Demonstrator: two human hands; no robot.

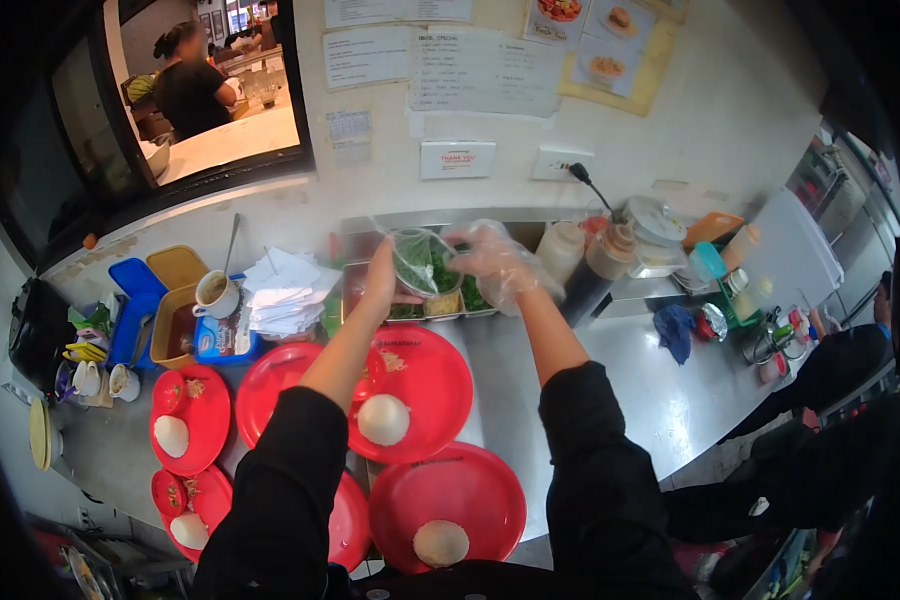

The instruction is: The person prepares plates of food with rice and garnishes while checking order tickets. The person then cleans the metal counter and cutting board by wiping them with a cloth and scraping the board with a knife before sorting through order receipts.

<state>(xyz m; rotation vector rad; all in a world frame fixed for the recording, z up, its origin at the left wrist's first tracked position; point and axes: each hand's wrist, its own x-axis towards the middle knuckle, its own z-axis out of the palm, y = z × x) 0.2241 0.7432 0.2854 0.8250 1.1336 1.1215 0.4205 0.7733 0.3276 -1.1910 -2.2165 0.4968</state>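
Observation:
My left hand (382, 278) grips the side of a clear plastic tub of chopped green leaves (420, 262), tilted above the metal trays at the back of the counter. A loose clear plastic glove covers my right hand (500, 262). Its fingers are curled at the tub's right edge; what they pinch is hidden by the plastic. Below the tub, the metal tray (440, 316) holds more greens and something pale yellow. Nearest to my forearms are red plates, one with a rice mound (383, 419), a small red dish and shreds, another with a rice mound (440, 543).
More red plates (210, 400) stand at left. Behind them are a blue container (135, 310), a mug (216, 294) and paper slips (282, 290). Sauce bottles (600, 270), a scale (660, 235) and a blue cloth (675, 332) are at right. A person (195, 90) shows through the window.

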